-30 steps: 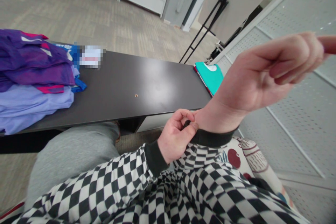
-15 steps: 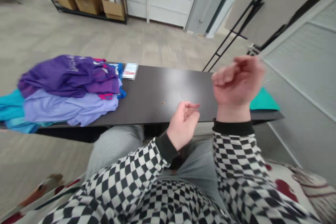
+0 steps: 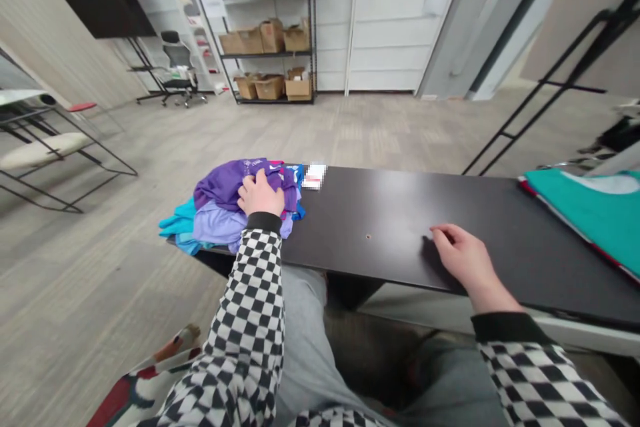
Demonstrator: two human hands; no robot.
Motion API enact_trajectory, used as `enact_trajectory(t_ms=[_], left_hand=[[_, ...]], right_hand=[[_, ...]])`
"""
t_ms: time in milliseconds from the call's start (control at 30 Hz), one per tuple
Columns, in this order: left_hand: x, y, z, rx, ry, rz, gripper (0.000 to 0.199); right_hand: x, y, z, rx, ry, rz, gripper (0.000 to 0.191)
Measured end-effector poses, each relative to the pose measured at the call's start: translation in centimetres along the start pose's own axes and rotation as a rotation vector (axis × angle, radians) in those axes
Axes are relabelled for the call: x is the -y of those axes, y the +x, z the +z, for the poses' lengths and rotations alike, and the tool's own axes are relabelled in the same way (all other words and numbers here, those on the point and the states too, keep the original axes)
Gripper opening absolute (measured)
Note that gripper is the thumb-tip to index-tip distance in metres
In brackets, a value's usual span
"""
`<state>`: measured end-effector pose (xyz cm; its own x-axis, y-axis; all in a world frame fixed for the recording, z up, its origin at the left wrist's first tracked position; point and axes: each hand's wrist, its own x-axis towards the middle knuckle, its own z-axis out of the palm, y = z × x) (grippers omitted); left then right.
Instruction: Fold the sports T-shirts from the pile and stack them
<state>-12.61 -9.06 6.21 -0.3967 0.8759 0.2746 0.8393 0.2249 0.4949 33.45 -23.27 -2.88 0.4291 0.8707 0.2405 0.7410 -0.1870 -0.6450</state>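
While the left hand rests palm-down on top of a heap of clothes, its fingers lie close together and press into the purple fabric; whether they have pinched any cloth is hard to tell. That forearm, in a black-and-white checkered sleeve with a ribbed black cuff, rises almost straight up the frame from the bottom edge. The heap sits at the near left end of a dark, smooth table, slightly left of centre in the frame. A soft purple garment lies on top, with lilac cloth beneath and a turquoise garment spilling past the table edge. Pink and blue trim shows at the heap's right side.

Right of centre, the right hand lies on the bare tabletop, angled up and to the left, its fingers loosely curved and narrowly spaced around nothing. It is well apart from the heap. A folded teal garment with a red edge lies near it at the far right of the table, and a pixelated white card sits just beside the heap at the table's back edge. Steel shelves holding cardboard boxes stand at upper centre.
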Motion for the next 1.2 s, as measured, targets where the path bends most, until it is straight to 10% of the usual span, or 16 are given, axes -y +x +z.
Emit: enact_trajectory(t_ms=[167, 300, 467, 600, 800, 933, 1067, 1200], left_hand=[[0.6, 0.6, 0.5, 0.093, -0.111, -0.027, 0.030], [-4.2, -4.7, 1.0, -0.025, -0.424, 0.316, 0.031], [-9.6, -14.7, 3.3, 0.685, -0.614, 0.970, 0.078], [-9.4, -16.6, 3.6, 1.026, -0.630, 1.053, 0.066], [-7.6, -12.1, 5.2, 0.609, -0.315, 0.956, 0.041], [-7.9, -10.5, 7.9, 0.654, -0.113, 0.984, 0.047], [-8.5, -9.6, 9.5, 0.758, -0.437, 0.843, 0.029], [-7.5, -7.3, 9.4, 0.553, -0.673, 0.516, 0.038]], right_hand=[[0.3, -0.1, 0.0, -0.013, 0.013, -0.040, 0.041], [0.1, -0.4, -0.1, -0.011, 0.019, -0.104, 0.040], [0.3, -0.6, 0.0, -0.002, 0.017, -0.145, 0.044], [0.4, -0.8, 0.0, -0.002, 0.050, -0.126, 0.043], [0.4, -0.7, -0.1, -0.065, 0.204, -0.011, 0.060], [0.9, 0.3, -1.1, 0.108, 0.195, -0.031, 0.048], [-0.3, 2.1, -4.2, 0.274, 0.199, -0.044, 0.029], [-3.5, 3.5, -7.5, -0.010, 0.226, 0.124, 0.037]])
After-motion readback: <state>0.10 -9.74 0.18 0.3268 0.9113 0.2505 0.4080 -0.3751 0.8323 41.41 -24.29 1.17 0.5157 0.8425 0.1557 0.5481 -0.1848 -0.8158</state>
